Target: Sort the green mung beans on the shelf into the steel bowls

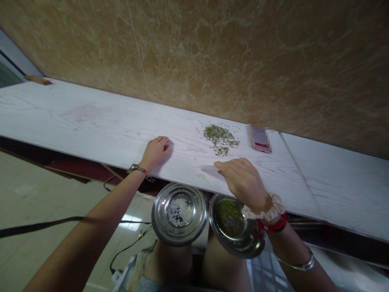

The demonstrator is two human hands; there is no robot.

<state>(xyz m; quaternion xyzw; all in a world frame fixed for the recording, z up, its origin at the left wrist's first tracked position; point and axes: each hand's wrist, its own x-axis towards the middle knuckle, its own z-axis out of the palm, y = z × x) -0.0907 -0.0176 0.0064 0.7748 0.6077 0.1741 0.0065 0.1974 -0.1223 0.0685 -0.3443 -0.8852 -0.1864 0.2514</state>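
My left hand (156,151) rests on the white wooden board (91,121) with its fingers curled under in a loose fist; nothing shows in it. My right hand (241,178) lies near the board's front edge, fingers bent down and pressed together onto the surface, just below a small pile of green beans (220,138). Two steel bowls sit on my lap under the board's edge: the left bowl (180,213) holds white grains, the right bowl (235,227) holds green beans and is partly hidden by my right wrist.
A pink phone (260,139) lies on the board right of the bean pile. A brown marbled wall (212,52) rises behind the board. Black cables (127,245) run across the tiled floor at the left.
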